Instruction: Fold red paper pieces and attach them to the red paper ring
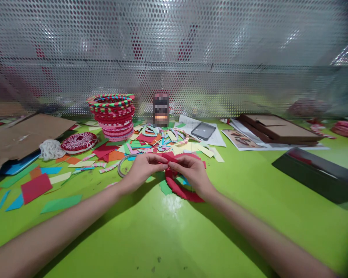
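Observation:
In the middle of the head view, my left hand (143,168) and my right hand (193,172) meet, each with thumb and fingers pinched on a small red paper piece (170,157). Under and beside my right hand lies a red ring (176,189) with an uneven edge, partly covered by that hand. Whether the piece joins the ring is hard to make out. A green scrap (164,188) shows next to the ring. Close to my left hand, a roll of tape (121,168) is partly hidden behind the fingers.
Behind my hands spreads a pile of coloured paper scraps (146,141). A stack of wrapped rings (114,119) stands at the back left, near white yarn (50,150) and a red-and-white disc (79,142). To the right are a dark box (319,177) and brown boards (281,129). A perforated metal panel (174,50) rises behind.

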A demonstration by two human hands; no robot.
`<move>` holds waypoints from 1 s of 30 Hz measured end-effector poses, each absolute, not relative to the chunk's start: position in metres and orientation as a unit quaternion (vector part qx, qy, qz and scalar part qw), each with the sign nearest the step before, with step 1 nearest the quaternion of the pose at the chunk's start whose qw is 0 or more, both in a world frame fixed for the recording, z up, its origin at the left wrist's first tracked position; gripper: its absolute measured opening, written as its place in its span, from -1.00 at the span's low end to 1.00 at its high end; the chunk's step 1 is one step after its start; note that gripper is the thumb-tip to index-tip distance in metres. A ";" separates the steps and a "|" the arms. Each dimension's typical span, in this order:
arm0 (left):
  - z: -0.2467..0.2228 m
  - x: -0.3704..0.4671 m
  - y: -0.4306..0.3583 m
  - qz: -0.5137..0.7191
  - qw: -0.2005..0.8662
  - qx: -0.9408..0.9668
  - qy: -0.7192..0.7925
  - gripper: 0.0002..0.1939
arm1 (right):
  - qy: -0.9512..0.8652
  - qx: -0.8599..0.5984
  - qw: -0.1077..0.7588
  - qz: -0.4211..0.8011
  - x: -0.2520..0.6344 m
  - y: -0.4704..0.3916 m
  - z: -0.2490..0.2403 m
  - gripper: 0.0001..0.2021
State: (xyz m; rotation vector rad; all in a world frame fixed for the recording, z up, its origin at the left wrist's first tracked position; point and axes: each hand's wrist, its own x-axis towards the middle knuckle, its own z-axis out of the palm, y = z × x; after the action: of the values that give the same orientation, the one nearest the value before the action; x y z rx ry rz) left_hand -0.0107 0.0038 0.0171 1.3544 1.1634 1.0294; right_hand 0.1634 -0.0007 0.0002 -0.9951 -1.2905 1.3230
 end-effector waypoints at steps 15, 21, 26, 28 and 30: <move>0.019 -0.013 0.007 0.414 0.572 0.554 0.441 -0.85 | -0.579 -0.404 0.552 0.445 0.165 -0.003 0.001 -0.91; 0.020 -0.014 0.009 0.444 0.651 0.457 0.411 -0.75 | -0.642 -0.387 0.557 0.358 0.167 -0.003 0.000 -0.84; 0.021 -0.014 0.008 0.413 0.632 0.488 0.438 -0.77 | -0.671 -0.398 0.535 0.324 0.166 -0.007 0.005 -0.75; 0.022 -0.013 0.008 0.408 0.608 0.501 0.461 -0.82 | -0.676 -0.399 0.525 0.329 0.167 -0.008 0.007 -0.72; 0.022 -0.012 0.007 0.404 0.582 0.522 0.475 -0.84 | -0.673 -0.397 0.515 0.354 0.167 -0.009 0.008 -0.75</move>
State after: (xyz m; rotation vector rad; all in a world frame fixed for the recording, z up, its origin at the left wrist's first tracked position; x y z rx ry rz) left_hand -0.0121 0.0075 0.0222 1.2192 1.1095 0.9445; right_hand 0.1666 -0.0086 0.0082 -0.9528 -1.6167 0.8504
